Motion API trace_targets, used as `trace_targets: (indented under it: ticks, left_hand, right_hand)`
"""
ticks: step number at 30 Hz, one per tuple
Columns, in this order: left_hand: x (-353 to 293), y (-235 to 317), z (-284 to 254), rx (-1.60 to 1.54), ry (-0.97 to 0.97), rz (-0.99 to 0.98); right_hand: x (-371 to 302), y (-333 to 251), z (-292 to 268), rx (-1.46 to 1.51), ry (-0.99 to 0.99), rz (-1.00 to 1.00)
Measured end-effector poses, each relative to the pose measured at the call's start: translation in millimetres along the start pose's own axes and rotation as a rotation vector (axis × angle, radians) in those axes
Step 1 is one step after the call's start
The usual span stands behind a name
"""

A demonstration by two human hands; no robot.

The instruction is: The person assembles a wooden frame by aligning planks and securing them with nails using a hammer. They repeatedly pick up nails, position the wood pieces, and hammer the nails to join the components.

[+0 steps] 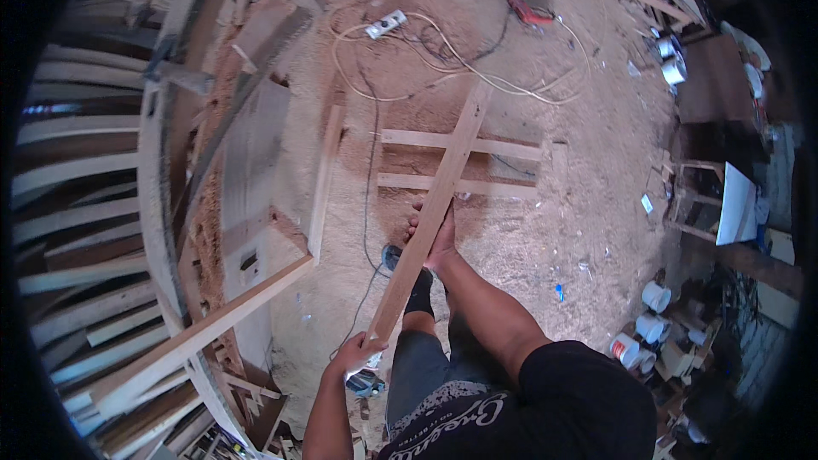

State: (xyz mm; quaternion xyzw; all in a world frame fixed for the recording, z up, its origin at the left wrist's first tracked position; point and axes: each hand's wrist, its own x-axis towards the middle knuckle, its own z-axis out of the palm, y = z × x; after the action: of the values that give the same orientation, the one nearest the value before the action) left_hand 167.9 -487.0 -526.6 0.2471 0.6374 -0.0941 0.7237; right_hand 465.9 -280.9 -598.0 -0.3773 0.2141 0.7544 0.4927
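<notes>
A long wooden plank (437, 198) slants across the middle, its near end low and left, its far end up and to the right. My left hand (356, 355) is closed round the near end. Around the plank's middle, my right hand (442, 240) holds it from below, its fingertips showing on the left side. Beyond my right hand, two wooden strips (507, 148) lie crosswise on the dusty ground, partly hidden by the plank. A power tool (365, 383) lies on the ground beside my left hand.
At left stands a wooden rack of slats (77, 204), with a long beam (204, 324) leaning across it. A white power strip (386, 24) and looped cable (464, 60) lie ahead, near a red power tool (530, 10). Paint cans (652, 328) line the right.
</notes>
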Motion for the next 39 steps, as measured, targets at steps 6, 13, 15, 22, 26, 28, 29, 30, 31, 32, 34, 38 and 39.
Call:
trace_targets:
  ticks: [6, 13, 15, 22, 26, 28, 29, 30, 31, 32, 34, 38, 39]
  left_hand:
    - [-102, -30, 17, 0.134, 0.477, 0.095]
    - [-202, -80, 29, 0.152, 0.771, 0.144]
    - [-208, -93, 41, 0.206, 0.881, 0.114]
    - [-219, -123, 78, -0.377, 1.230, 0.464]
    - [-234, -112, 90, -0.751, 1.200, 0.649]
    - [-256, -84, 95, -0.880, 1.114, 0.599]
    - [-249, -92, 97, -0.854, 1.126, 0.593]
    - [-239, -109, 97, -0.843, 1.145, 0.578]
    - [-227, -125, 100, -0.838, 1.156, 0.565]
    - [-220, -136, 103, -0.759, 1.201, 0.452]
    - [-221, -120, 101, -0.619, 1.211, 0.274]
    - [-213, -101, 112, -0.738, 1.119, 0.666]
    - [-218, -89, 114, -0.787, 1.063, 0.650]
  right_hand:
    - [-45, 1, 70, -0.082, -0.062, -0.073]
    - [-46, -41, 130, -0.383, -0.122, -0.206]
    - [-55, -24, 142, -0.292, -0.114, -0.172]
    - [-72, 4, 202, -0.084, -0.344, -0.037]
    - [-87, 8, 237, -0.102, -0.503, -0.012]
    - [-79, 5, 248, -0.123, -0.538, -0.013]
    - [-77, 6, 255, -0.134, -0.524, 0.000]
    - [-77, 11, 260, -0.156, -0.510, 0.027]
    - [-80, 11, 264, -0.146, -0.581, 0.024]
    - [-85, 11, 265, -0.139, -0.646, 0.026]
    - [-82, 0, 252, -0.192, -0.620, -0.046]
    - [-37, -39, 194, -0.243, -0.403, -0.158]
    - [-31, -51, 176, -0.206, -0.370, -0.161]
